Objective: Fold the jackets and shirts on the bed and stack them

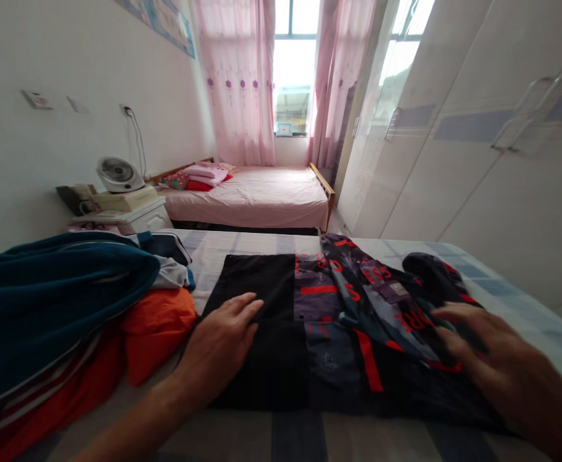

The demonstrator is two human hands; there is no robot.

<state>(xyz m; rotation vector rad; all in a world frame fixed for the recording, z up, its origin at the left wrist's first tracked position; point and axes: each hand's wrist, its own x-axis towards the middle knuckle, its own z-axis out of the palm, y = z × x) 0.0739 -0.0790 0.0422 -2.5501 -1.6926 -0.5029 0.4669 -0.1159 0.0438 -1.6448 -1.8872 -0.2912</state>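
A black shirt (266, 359) with grey patches and red lettering lies spread across the bed in front of me. Its left part is flat and plain black, while the printed right part is folded over and bunched up. My left hand (223, 340) rests palm down on the flat black part, fingers stretched out. At the right side my right hand (487, 359), slightly blurred, has its fingers and thumb curled on the bunched printed cloth.
To the left lie a heaped teal jacket (69, 289) and an orange garment (160, 327). The near bed's checked sheet (295, 436) lies under everything. Beyond stand a pink-covered bed (262, 192), a bedside cabinet with a small fan (117, 173), and white wardrobes (420, 160) on the right.
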